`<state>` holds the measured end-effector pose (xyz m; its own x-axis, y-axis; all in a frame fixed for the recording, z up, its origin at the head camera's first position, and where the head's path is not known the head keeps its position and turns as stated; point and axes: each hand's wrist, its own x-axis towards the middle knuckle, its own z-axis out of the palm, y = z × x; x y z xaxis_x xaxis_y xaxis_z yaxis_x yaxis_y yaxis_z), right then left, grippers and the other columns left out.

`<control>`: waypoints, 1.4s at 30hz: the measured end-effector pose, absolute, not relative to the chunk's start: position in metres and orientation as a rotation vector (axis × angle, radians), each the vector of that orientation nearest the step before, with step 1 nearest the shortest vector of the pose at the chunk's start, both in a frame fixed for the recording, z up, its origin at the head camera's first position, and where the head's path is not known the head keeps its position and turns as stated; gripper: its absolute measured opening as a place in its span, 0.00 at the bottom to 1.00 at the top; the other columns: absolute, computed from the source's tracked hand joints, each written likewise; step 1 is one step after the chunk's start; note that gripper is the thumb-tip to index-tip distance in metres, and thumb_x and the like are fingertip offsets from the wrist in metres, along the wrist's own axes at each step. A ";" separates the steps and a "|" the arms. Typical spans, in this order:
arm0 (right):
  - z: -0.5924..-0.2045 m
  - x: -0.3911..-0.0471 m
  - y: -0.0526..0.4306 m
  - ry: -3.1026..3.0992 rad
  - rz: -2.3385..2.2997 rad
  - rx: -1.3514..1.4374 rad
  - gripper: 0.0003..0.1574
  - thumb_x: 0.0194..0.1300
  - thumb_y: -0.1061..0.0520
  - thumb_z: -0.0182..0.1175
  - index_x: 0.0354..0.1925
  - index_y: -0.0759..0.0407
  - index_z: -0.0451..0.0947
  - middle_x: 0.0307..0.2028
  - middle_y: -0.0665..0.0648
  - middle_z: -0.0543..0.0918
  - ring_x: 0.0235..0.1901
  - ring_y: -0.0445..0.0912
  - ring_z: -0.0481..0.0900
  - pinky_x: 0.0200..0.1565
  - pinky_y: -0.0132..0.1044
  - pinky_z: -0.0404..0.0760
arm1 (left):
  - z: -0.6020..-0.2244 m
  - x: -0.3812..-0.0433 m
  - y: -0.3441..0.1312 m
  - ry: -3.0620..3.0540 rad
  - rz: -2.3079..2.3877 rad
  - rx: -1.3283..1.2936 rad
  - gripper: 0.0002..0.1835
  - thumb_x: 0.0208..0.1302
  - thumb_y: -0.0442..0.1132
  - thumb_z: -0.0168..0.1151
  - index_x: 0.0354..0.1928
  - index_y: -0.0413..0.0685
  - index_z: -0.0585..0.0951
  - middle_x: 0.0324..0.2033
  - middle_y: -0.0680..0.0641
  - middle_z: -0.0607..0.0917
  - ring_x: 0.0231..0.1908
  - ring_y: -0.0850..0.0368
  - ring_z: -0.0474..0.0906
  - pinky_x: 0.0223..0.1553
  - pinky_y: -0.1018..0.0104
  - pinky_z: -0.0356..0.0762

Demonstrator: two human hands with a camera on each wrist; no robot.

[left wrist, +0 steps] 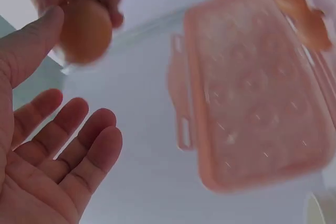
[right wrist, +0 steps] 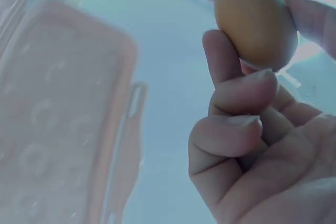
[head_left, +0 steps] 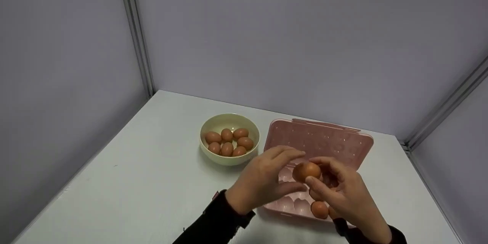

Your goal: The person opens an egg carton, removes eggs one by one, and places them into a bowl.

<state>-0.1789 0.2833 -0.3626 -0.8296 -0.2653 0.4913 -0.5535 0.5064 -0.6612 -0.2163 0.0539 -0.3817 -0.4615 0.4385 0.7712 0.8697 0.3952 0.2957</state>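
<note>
A brown egg point(head_left: 308, 171) is pinched between the thumb and fingers of my right hand point(head_left: 349, 190), above the pink egg carton point(head_left: 285, 203). Facing it from the other side, my left hand point(head_left: 265, 177) has its thumb and fingers spread apart. In the left wrist view the left fingers point(left wrist: 86, 140) are extended with nothing in them, and the thumb tip overlaps the egg's outline; whether it touches cannot be told. Several brown eggs, one of them a front egg point(head_left: 319, 210), sit in the carton's right side, partly hidden by my right hand.
The carton's lid point(head_left: 316, 141) stands raised at the back. Left of the carton is a pale green bowl point(head_left: 228, 161) holding several brown eggs point(head_left: 227, 149). Both stand on a white table point(head_left: 152, 175) with grey walls point(head_left: 286, 38) around it.
</note>
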 end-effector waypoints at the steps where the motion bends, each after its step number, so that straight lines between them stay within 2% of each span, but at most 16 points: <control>1: -0.360 -0.177 0.281 -2.416 1.234 0.681 0.22 0.64 0.65 0.74 0.55 0.54 0.85 0.33 0.46 0.84 0.27 0.41 0.78 0.28 0.31 0.79 | -0.380 -0.211 0.058 -2.022 -0.925 -1.109 0.32 0.62 0.51 0.80 0.65 0.48 0.80 0.57 0.49 0.86 0.56 0.57 0.86 0.59 0.74 0.82; 7: -0.347 -0.167 0.270 -2.386 1.192 0.640 0.22 0.64 0.64 0.75 0.54 0.51 0.86 0.30 0.44 0.81 0.27 0.42 0.75 0.28 0.31 0.74 | -0.375 -0.193 0.066 -1.879 -0.818 -1.004 0.25 0.65 0.44 0.79 0.61 0.47 0.82 0.51 0.49 0.87 0.48 0.60 0.87 0.55 0.77 0.82; 11: -0.343 -0.161 0.264 -2.360 1.173 0.624 0.22 0.63 0.65 0.75 0.54 0.51 0.86 0.31 0.43 0.83 0.27 0.42 0.76 0.27 0.31 0.75 | -0.374 -0.186 0.064 -1.881 -0.822 -0.988 0.24 0.66 0.44 0.78 0.59 0.45 0.83 0.51 0.49 0.86 0.48 0.60 0.87 0.55 0.79 0.82; 17: -0.344 -0.153 0.260 -2.352 1.146 0.633 0.22 0.62 0.64 0.76 0.53 0.51 0.86 0.30 0.41 0.83 0.24 0.40 0.75 0.25 0.32 0.76 | -0.377 -0.181 0.064 -1.911 -0.812 -0.984 0.24 0.64 0.42 0.79 0.59 0.45 0.82 0.50 0.49 0.86 0.48 0.59 0.87 0.55 0.76 0.83; 23: -0.344 -0.147 0.260 -2.407 1.010 0.608 0.24 0.61 0.61 0.78 0.55 0.49 0.85 0.31 0.38 0.84 0.26 0.35 0.76 0.27 0.31 0.77 | -0.377 -0.181 0.063 -1.940 -0.767 -0.974 0.23 0.62 0.40 0.79 0.58 0.47 0.83 0.50 0.49 0.87 0.47 0.60 0.87 0.51 0.73 0.85; 29: -0.345 -0.143 0.263 -2.610 0.765 0.561 0.29 0.64 0.46 0.78 0.62 0.45 0.83 0.37 0.37 0.87 0.31 0.30 0.76 0.35 0.31 0.79 | -0.377 -0.198 0.050 -1.962 -0.812 -0.905 0.25 0.60 0.40 0.81 0.58 0.44 0.83 0.50 0.47 0.87 0.48 0.58 0.88 0.54 0.75 0.84; 33: -0.349 -0.148 0.265 -2.582 0.658 0.705 0.27 0.64 0.45 0.78 0.59 0.44 0.83 0.35 0.36 0.85 0.30 0.28 0.76 0.35 0.32 0.80 | -0.381 -0.215 0.036 -2.036 -0.838 -0.762 0.25 0.60 0.39 0.80 0.58 0.45 0.83 0.50 0.47 0.88 0.50 0.56 0.88 0.54 0.71 0.86; 38: -0.354 -0.150 0.264 -2.529 0.576 0.744 0.24 0.62 0.44 0.79 0.55 0.43 0.84 0.34 0.30 0.83 0.29 0.25 0.74 0.40 0.36 0.79 | -0.391 -0.235 0.022 -2.101 -0.686 -0.566 0.24 0.56 0.40 0.81 0.54 0.47 0.84 0.47 0.48 0.89 0.48 0.54 0.88 0.46 0.63 0.88; 40: -0.355 -0.149 0.263 -2.543 0.556 0.719 0.25 0.61 0.43 0.79 0.55 0.42 0.84 0.34 0.29 0.83 0.29 0.24 0.73 0.43 0.39 0.78 | -0.396 -0.244 0.017 -2.117 -0.610 -0.478 0.23 0.54 0.40 0.82 0.51 0.47 0.84 0.44 0.48 0.89 0.44 0.52 0.88 0.39 0.59 0.88; 42: -0.355 -0.148 0.262 -2.572 0.547 0.691 0.26 0.62 0.42 0.78 0.56 0.42 0.84 0.36 0.28 0.84 0.31 0.24 0.74 0.46 0.41 0.77 | -0.402 -0.253 0.011 -2.153 -0.580 -0.402 0.21 0.53 0.39 0.82 0.48 0.46 0.84 0.41 0.47 0.89 0.41 0.51 0.87 0.36 0.57 0.88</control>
